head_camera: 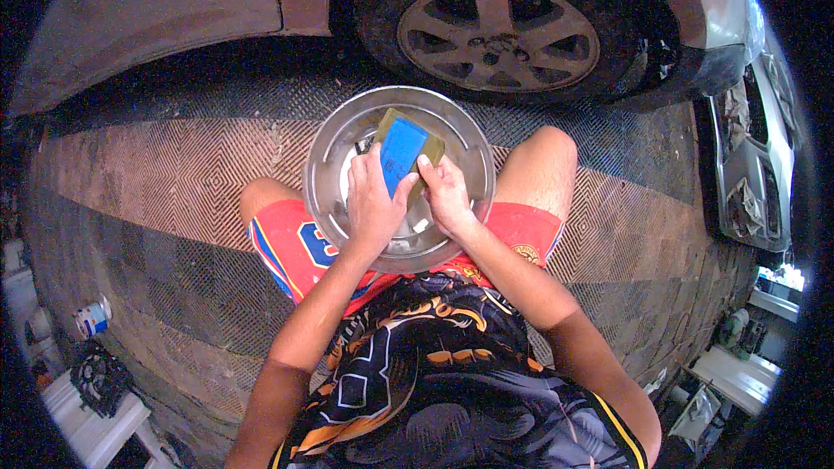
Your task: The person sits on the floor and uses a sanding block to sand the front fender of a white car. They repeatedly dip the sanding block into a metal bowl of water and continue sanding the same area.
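Observation:
My left hand (376, 197) grips the left edge of a blue rectangular block (402, 146), which bears dark writing. Under the block lies an olive-coloured sheet (434, 147), larger than the block and showing past its sides. My right hand (446, 190) pinches the sheet at its right side, thumb close to the block. Both hands are over a round metal basin (317, 182) between my legs. A small pale piece (421, 225) lies in the basin below my hands. What my fingers do beneath the sheet is hidden.
A car's wheel (498, 36) and body panel (176, 6) stand just beyond the basin. Patterned floor tiles (215, 176) surround me. A silver bumper (752, 163) lies at the right. A can (92, 318) stands at the left, near a black part on a pale bench (98, 430).

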Demonstrator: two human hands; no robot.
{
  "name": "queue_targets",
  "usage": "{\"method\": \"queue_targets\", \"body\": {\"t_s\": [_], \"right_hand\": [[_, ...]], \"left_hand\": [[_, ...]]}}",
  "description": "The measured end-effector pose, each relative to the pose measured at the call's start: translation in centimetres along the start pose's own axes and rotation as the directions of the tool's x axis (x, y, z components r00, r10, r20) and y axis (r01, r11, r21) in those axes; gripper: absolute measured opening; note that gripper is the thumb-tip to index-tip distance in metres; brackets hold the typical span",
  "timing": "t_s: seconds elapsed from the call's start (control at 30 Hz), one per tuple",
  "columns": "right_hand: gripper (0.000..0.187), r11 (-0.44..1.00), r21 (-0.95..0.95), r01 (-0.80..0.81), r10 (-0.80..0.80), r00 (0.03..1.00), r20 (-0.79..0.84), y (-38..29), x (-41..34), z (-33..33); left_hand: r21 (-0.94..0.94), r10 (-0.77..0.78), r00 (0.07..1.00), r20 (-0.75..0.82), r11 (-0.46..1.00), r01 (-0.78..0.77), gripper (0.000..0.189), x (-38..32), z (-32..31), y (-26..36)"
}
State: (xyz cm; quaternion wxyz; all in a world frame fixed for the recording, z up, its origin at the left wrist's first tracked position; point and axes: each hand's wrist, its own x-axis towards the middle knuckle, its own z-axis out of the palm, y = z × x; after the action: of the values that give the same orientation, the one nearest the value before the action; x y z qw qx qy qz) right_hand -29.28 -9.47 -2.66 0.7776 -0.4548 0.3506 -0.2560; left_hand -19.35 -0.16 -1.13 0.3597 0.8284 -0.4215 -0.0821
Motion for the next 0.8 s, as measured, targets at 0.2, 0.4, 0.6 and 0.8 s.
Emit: {"method": "queue_targets", "body": {"t_s": [0.2,0.4,0.6,0.8], "right_hand": [[0.032,0.995,-0.042,-0.087,0.086,0.996,-0.014,-0.3,0.2,-0.7],[0.034,0.982,0.158,-0.104,0.085,0.989,0.125,-1.8,1.0,-0.8],[0.034,0.993,0.116,0.019,-0.027,0.997,0.072,-1.8,0.2,-0.1],[0.040,0.998,0.050,0.027,-0.034,0.990,0.139,-2.3,-0.2,-0.4]], "left_hand": [[-0.205,-0.028,0.998,-0.059,0.979,0.016,0.058,-0.2,0.6,-2.2],[-0.533,-0.218,0.955,-0.203,0.843,0.080,0.036,0.9,-1.4,-2.8],[-0.505,-0.063,0.984,-0.166,0.863,-0.029,0.029,1.0,-1.5,-0.2],[-0.355,0.091,0.949,-0.301,0.913,-0.200,0.024,1.7,-0.8,-0.9]]}}
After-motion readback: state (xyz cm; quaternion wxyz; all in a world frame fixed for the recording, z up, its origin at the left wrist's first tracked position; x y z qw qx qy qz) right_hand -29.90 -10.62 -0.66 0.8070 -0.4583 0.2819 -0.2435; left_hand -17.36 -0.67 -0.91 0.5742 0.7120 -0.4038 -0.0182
